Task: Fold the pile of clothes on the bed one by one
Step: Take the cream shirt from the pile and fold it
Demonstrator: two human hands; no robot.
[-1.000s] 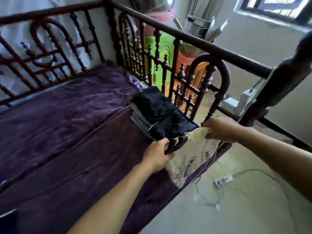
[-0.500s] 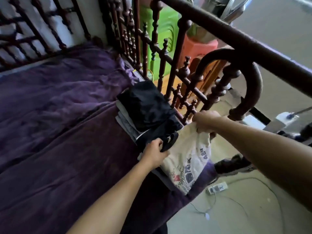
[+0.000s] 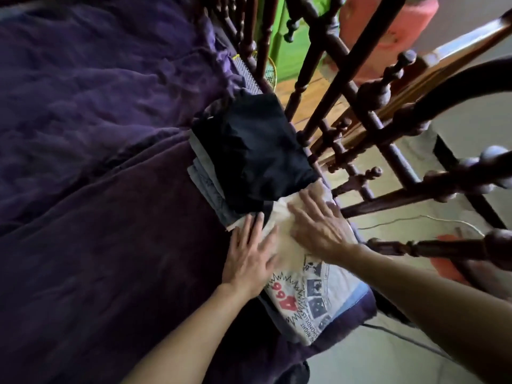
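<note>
Bedding (image 3: 97, 189) in purple spreads left of the cream printed T-shirt (image 3: 302, 295), which lies at its right edge. The left hand (image 3: 249, 259) presses flat on the shirt's left side, fingers straight and spread, and the right hand (image 3: 318, 225) lies flat on its far part likewise. Just beyond the shirt sits a stack of folded clothes (image 3: 255, 153), black on top, and right of the shirt stands the wooden rail (image 3: 360, 106).

The rumpled velvety bedspread (image 3: 97, 189) is deep purple. The folded black garment (image 3: 255, 151) tops grey folded layers (image 3: 205, 184). The cream cotton T-shirt (image 3: 302, 295) carries black-and-white photo panels and red numerals inside a jagged black starburst. The turned wooden bed rail (image 3: 388, 151) is dark reddish-brown.
</note>
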